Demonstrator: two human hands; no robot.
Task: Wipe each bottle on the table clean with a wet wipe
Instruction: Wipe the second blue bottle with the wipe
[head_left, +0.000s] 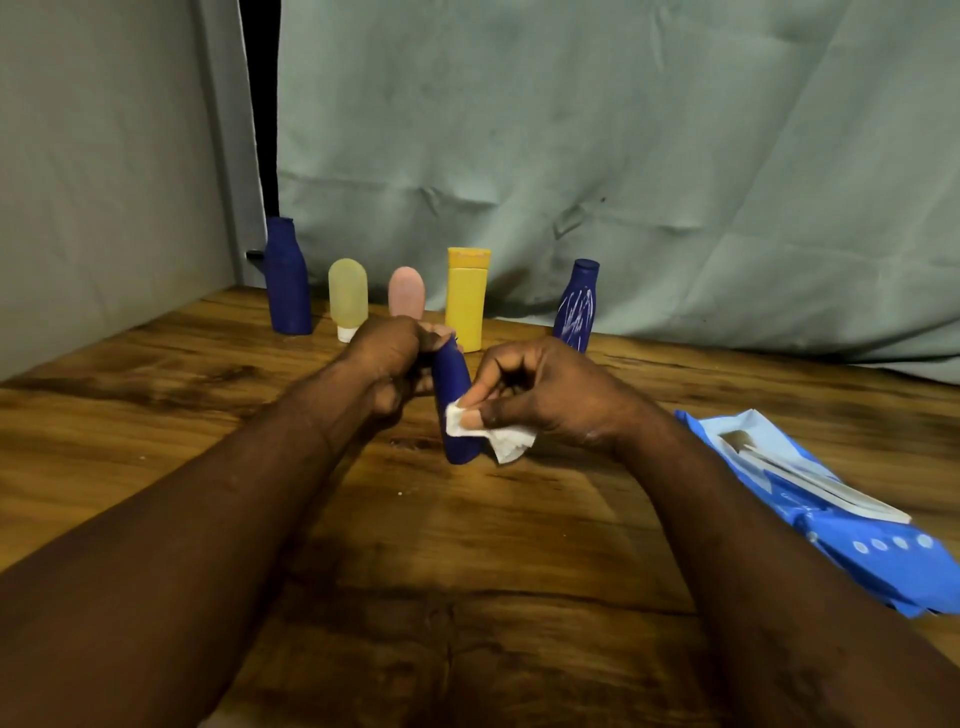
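The left hand (387, 358) is gripping the upper end of a small dark blue bottle (454, 384), its fingers curling tightly round the neck so that the cap is being hidden from view. The bottle is tilting slightly, its top leaning toward the left hand and its base pointing down toward the wooden tabletop (156, 395) in the middle of the scene; whether the base is touching the wood cannot be told. The right hand (540, 395) is pinching a crumpled white wet wipe (506, 441) between thumb and bent fingers and is pressing it against the lower right side of the bottle, with a loose corner of the wipe hanging below the hand. Both forearms are reaching in from the near edge. At the back of the tabletop, five more containers are standing upright in a row in front of a wrinkled grey-green cloth (571, 130): a tall dark blue bottle (287, 280) at the left, then a pale yellow tube (347, 296) standing on its white cap, a pink tube (407, 293) partly hiding behind the left hand, a yellow bottle (467, 299) with a flip cap, and at the right a blue bottle (575, 309) showing white streaks on its side. A blue pack of wipes (831, 514) is lying flat on the tabletop to the right of the right forearm, with its flap peeling open.
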